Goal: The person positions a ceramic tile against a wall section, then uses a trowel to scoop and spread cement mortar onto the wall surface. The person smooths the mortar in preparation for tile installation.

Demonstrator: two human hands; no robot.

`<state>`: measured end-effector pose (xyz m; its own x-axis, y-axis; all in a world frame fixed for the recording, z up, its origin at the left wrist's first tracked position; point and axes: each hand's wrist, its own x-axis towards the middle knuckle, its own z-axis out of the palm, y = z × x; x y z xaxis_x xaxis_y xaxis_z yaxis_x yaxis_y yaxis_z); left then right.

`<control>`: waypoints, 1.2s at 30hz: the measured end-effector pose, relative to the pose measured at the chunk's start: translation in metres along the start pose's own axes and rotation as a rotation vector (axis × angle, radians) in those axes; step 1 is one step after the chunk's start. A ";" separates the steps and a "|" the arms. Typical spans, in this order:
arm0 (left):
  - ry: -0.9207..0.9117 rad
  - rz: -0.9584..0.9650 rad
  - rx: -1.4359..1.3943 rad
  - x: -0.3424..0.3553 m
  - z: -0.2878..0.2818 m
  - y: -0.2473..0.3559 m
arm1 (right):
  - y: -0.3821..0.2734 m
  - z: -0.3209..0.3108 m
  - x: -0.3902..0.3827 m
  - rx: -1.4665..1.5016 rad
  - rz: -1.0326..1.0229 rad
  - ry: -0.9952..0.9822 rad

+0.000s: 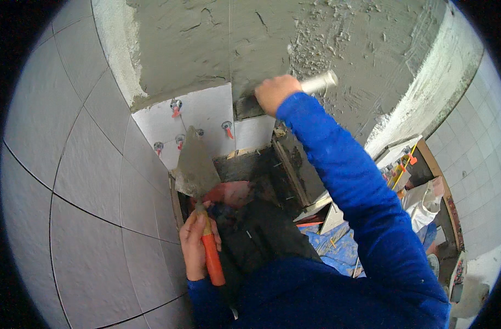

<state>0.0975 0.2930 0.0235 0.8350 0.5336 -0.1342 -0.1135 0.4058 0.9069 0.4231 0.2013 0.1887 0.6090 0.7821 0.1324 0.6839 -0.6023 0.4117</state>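
While the left hand keeps its fingers clamped round the orange handle of a trowel, the mortar-coated blade rises just above them against white tiles set with red clips. Higher up, the right hand has its fingers closed on a pale tool, pressed to the grey mortar wall beside the tiles.

Trowel left, below mallet; tiles between.
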 end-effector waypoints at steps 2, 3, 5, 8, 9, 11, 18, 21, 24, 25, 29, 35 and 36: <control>-0.004 -0.003 0.019 -0.001 0.000 0.001 | 0.006 -0.017 0.022 -0.010 -0.018 -0.100; -0.020 0.007 0.013 -0.001 -0.001 0.001 | 0.010 -0.023 0.030 -0.029 -0.037 -0.155; -0.005 0.008 0.035 -0.001 -0.004 0.001 | 0.016 -0.028 0.040 -0.028 -0.069 -0.185; 0.020 0.031 0.046 -0.002 -0.006 0.000 | 0.018 -0.025 0.046 0.008 -0.109 -0.171; 0.036 0.016 0.059 -0.002 -0.007 0.000 | 0.018 -0.023 0.047 -0.001 -0.112 -0.200; 0.019 0.026 0.041 -0.002 -0.007 0.000 | 0.016 -0.023 0.048 -0.016 -0.127 -0.210; -0.024 0.040 0.008 -0.001 -0.008 0.000 | 0.015 -0.050 0.036 -0.159 -0.130 -0.200; 0.043 -0.016 0.019 0.000 -0.010 -0.002 | 0.012 -0.049 0.026 -0.207 -0.116 -0.151; 0.024 0.012 0.001 -0.001 -0.011 -0.002 | 0.007 -0.041 0.022 -0.223 -0.113 -0.116; 0.030 0.010 0.004 -0.001 -0.011 -0.002 | 0.005 -0.038 0.022 -0.223 -0.116 -0.114; 0.021 0.013 0.005 -0.001 -0.010 0.000 | -0.008 -0.037 0.023 -0.264 -0.203 -0.143; 0.022 -0.002 0.010 -0.002 -0.010 -0.001 | -0.010 -0.041 0.024 -0.163 -0.175 -0.111; 0.033 -0.014 0.010 -0.002 -0.010 -0.001 | -0.006 -0.038 0.025 -0.151 -0.162 -0.127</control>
<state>0.0906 0.2991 0.0191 0.8184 0.5518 -0.1602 -0.0959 0.4061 0.9088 0.4188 0.2303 0.2238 0.5483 0.8343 -0.0569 0.7149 -0.4324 0.5495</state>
